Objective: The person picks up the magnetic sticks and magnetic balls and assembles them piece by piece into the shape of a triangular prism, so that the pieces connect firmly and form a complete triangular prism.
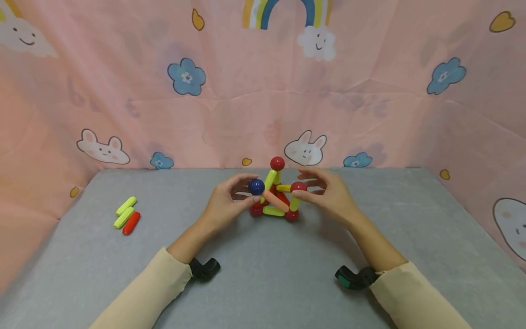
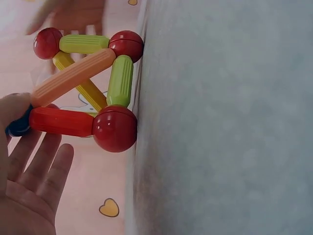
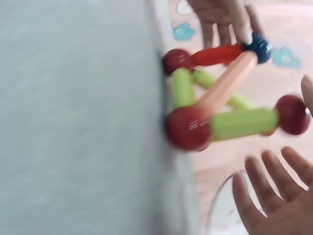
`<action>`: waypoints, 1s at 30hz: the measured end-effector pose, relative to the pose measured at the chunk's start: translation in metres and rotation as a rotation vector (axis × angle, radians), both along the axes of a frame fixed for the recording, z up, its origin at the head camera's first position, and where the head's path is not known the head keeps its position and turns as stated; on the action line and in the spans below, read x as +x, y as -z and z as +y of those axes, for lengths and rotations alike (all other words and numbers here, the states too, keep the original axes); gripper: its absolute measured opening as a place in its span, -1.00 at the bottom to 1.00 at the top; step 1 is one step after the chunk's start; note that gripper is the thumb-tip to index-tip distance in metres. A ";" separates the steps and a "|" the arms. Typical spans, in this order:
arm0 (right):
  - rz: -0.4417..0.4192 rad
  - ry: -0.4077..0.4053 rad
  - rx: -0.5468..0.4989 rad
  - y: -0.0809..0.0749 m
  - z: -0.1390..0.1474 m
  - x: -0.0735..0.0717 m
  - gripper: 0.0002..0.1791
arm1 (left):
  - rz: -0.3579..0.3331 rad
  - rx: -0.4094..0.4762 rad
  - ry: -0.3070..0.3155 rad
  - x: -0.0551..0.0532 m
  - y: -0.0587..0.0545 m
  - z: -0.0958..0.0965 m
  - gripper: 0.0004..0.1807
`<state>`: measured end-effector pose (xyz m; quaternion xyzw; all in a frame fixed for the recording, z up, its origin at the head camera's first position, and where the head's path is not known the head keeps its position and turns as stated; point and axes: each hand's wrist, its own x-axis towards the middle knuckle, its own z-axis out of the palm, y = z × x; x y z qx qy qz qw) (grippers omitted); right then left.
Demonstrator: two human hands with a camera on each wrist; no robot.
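Note:
A frame of magnetic sticks and balls stands on the grey table between the two hands. My left hand [image 1: 231,195] pinches the blue ball [image 1: 256,187] at its raised left corner, thumb on the near side. From that ball an orange stick [image 1: 275,201] slants down to a red ball [image 1: 292,215] at the front, and a red stick [image 2: 63,121] runs down to another red ball [image 2: 115,129]. My right hand [image 1: 330,192] is spread around the upper right red ball [image 1: 298,188], thumb right at it, other fingers apart from it. A higher red ball [image 1: 277,163] tops green sticks behind.
Two loose green sticks [image 1: 124,217] and a red stick [image 1: 131,223] lie at the left of the grey table [image 1: 263,283]. A pink printed cloth [image 1: 230,119] hangs behind the table's back edge. Black wrist devices [image 1: 205,269] sit at both sleeve cuffs.

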<state>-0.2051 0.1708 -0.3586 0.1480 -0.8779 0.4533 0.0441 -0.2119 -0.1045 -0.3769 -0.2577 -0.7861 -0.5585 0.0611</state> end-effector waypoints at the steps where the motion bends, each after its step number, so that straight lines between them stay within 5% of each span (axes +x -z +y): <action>1: -0.035 -0.019 -0.011 0.006 0.002 0.000 -0.30 | -0.004 -0.003 -0.003 0.000 0.000 0.000 -0.50; 7: -0.161 -0.159 -0.056 0.035 0.006 0.001 -0.21 | -0.033 -0.030 -0.019 0.001 0.002 0.000 -0.48; 13: -0.101 -0.151 -0.084 0.049 0.005 0.002 -0.31 | -0.076 -0.092 -0.002 -0.001 0.004 0.000 -0.49; 20: -0.061 -0.203 -0.031 0.052 0.002 0.009 -0.46 | -0.119 -0.217 -0.045 -0.002 0.007 -0.002 -0.64; 27: -0.110 -0.336 -0.070 0.048 0.000 0.011 -0.62 | -0.130 -0.225 -0.073 -0.001 0.007 -0.005 -0.65; 30: -0.118 -0.286 -0.106 0.049 0.002 0.008 -0.72 | -0.144 -0.231 -0.080 -0.002 0.006 -0.005 -0.63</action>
